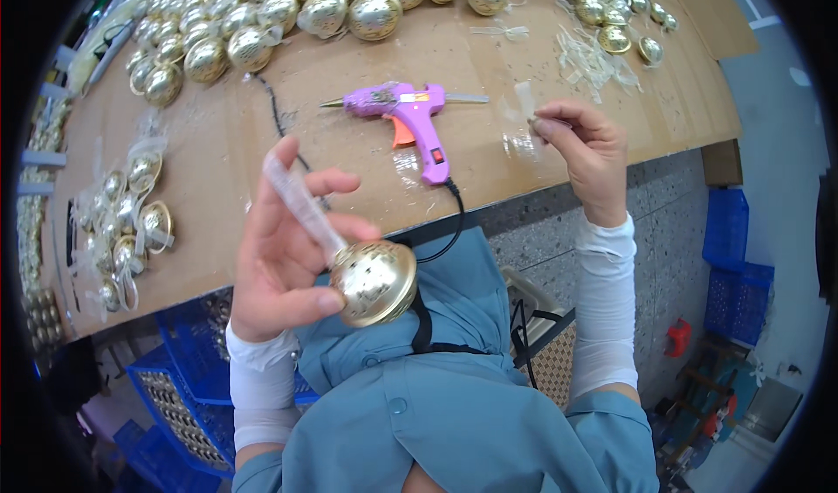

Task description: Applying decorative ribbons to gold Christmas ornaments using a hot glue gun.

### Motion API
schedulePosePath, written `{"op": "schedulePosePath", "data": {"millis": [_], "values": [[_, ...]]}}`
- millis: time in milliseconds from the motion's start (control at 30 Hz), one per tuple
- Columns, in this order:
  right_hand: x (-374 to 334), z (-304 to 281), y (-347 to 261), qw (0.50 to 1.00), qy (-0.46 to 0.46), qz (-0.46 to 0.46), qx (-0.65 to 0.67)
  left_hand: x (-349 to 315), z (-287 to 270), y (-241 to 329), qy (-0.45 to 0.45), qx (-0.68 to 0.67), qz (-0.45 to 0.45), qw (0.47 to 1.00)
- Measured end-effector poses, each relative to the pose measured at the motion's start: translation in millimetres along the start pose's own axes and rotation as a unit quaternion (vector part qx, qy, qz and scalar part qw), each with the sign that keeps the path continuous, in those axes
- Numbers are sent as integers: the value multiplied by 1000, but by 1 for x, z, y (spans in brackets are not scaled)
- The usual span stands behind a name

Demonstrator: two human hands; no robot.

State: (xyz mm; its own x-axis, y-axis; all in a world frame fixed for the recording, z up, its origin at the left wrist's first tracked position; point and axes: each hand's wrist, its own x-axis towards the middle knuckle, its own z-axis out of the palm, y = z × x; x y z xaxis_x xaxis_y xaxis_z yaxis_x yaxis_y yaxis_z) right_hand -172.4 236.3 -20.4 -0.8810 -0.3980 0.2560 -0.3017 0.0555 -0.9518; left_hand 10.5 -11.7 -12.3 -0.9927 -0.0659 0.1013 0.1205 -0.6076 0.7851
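Note:
My left hand (278,270) holds a shiny gold ball ornament (377,282) with small pierced holes, thumb and fingers closed on its near side. From the ball's top a sheer white ribbon (304,206) runs up across the fingers. Over the table's near edge, my right hand (595,157) is pinched at the thumb and forefinger. Whatever sits between those fingertips is too small to make out. Between the two hands a purple glue gun (419,113) with an orange trigger lies on its side, a glue stick (467,98) poking from its back.
Many gold balls (375,14) crowd the far side of the brown table (349,170). A smaller group (127,218) with ribbons lies at left. Loose ribbon pieces (594,61) are heaped at far right. The gun's black cord (461,218) drops over the edge. Blue crates (738,292) stand at right.

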Motion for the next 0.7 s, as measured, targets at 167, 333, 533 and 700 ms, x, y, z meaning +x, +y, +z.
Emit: {"op": "schedulePosePath", "data": {"millis": [167, 333, 533, 700], "values": [[-6, 31, -65, 965, -225, 84, 106, 0, -7, 3, -11, 51, -11, 999], [-30, 86, -109, 850, -482, -208, 45, -2, -14, 4, -3, 128, 5, 992], [-40, 114, -97, 920, -348, -151, -95, -17, -21, 9, -36, 181, 47, 982], [-38, 124, -95, 927, -316, -142, -142, -23, -27, 8, -51, 237, 75, 967]]}}
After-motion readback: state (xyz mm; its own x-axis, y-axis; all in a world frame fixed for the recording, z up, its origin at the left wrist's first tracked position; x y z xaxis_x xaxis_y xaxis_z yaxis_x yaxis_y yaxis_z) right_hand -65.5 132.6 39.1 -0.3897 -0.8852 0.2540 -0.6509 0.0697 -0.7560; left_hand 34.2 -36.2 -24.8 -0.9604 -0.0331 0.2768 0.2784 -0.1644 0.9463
